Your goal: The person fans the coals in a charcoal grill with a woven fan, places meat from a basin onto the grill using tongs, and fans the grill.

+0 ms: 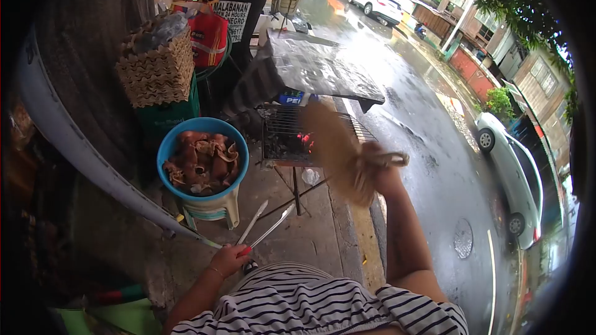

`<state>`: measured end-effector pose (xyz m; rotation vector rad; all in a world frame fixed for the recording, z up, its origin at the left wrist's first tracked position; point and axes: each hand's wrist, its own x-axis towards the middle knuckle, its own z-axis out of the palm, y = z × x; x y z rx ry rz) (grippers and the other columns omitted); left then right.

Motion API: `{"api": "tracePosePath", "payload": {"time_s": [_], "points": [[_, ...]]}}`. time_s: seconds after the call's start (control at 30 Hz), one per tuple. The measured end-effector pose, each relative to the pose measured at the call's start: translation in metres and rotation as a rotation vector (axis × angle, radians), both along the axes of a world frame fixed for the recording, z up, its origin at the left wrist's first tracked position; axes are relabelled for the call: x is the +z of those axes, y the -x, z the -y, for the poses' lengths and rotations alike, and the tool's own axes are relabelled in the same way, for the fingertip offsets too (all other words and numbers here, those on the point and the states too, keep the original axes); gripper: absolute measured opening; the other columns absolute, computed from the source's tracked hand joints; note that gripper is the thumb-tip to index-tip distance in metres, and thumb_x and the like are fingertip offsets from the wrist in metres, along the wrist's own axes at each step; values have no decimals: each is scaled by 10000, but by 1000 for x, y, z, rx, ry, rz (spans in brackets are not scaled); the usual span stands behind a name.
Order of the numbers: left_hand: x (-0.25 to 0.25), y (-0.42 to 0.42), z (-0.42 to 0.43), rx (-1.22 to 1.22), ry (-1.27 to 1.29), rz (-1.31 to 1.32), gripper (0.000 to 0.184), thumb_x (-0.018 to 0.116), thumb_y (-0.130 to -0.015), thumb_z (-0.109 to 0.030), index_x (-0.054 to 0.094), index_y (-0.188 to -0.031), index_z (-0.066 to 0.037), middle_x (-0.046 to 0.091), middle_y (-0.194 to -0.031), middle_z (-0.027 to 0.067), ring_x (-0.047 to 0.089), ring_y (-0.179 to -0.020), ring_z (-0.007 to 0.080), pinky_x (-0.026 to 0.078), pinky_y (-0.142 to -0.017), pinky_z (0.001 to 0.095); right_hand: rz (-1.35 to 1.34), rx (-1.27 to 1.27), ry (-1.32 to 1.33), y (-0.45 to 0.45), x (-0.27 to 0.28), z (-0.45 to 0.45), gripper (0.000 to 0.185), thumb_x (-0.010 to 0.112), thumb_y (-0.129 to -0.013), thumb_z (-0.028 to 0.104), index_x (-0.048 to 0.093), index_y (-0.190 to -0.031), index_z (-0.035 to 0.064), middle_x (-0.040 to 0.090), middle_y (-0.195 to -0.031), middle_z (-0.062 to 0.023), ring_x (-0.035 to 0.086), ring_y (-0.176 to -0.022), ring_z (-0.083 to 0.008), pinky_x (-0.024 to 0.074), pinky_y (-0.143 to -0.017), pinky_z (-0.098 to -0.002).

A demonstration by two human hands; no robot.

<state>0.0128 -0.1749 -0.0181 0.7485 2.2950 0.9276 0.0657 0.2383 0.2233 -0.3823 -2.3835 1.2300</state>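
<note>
My left hand (227,261) is closed around the red grip of metal tongs (271,229), whose two arms stand apart over the pavement. In my right hand (381,172) is a brown hand fan (333,146), smeared by motion. It is held in front of a charcoal grill (279,127) and hides part of the grate. Coals (305,140) glow orange under the bars. Left of the grill, a blue basin (244,142) full of raw-looking, reddish-brown meat pieces (203,160) rests on a pale plastic stool (231,209).
A dark cloth-covered table (326,65) stands behind the grill. Egg trays (158,65) are stacked on a green crate (167,115) at left. A curved pale edge (93,149) runs along the left. The wet road (434,167) lies right, with a parked car (512,177).
</note>
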Motion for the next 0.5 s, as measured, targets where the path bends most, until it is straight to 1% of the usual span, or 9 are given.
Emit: {"api": "tracePosePath", "payload": {"time_s": [0.03,0.1,0.13,0.23,0.33,0.37,0.47,0.5], "points": [[-4,4,3,7,-3,-9,488,719,-787,-359,629,-1194,-103,630,-987,199,616,-905,349,496,-820,399,-14,296,-83,-4,-11,-1,278,731,-790,104,619,-1034,30,633,-1010,-67,595,-948,-163,466,-842,-313],[-8,12,6,-7,-6,-12,500,726,-783,-358,630,-1197,-93,630,-983,198,620,-899,345,500,-814,389,-100,284,83,0,-20,8,323,740,-788,100,610,-1074,27,631,-1004,-71,591,-960,-161,463,-845,-314],[-10,15,9,-21,-6,-4,500,726,-784,-359,630,-1197,-95,629,-984,199,620,-901,346,500,-814,389,28,10,115,3,-34,-1,334,742,-789,96,609,-1086,23,632,-1002,-72,592,-957,-163,462,-843,-316],[-11,18,15,-2,14,16,482,725,-783,-350,637,-1182,-95,637,-979,193,620,-902,346,501,-811,385,-235,-314,-59,3,-51,-3,353,738,-792,77,603,-1113,20,636,-996,-71,593,-948,-158,467,-823,-312],[-17,21,19,-9,-10,11,457,725,-783,-335,642,-1158,-89,651,-970,185,628,-896,345,504,-806,383,-79,215,-102,-21,-53,35,314,692,-817,27,601,-1118,20,639,-947,-65,603,-886,-151,478,-772,-296],[-19,24,20,-33,-27,5,449,725,-782,-330,643,-1150,-86,656,-967,183,632,-893,345,505,-804,382,-127,465,-5,-25,-52,43,297,631,-841,-8,596,-1134,26,637,-923,-58,604,-842,-146,482,-733,-283],[-25,27,20,-12,-10,8,424,725,-784,-310,642,-1132,-83,664,-951,180,641,-868,344,507,-788,390,-186,-134,219,-26,-82,21,257,584,-888,16,569,-1144,31,630,-899,-34,602,-796,-139,474,-698,-241],[-21,29,18,-34,-17,-17,404,719,-790,-305,643,-1124,-91,669,-924,184,644,-859,346,506,-776,402,-228,-360,43,-24,-83,11,227,558,-909,38,569,-1136,37,627,-886,-32,601,-766,-131,477,-666,-250]]}}
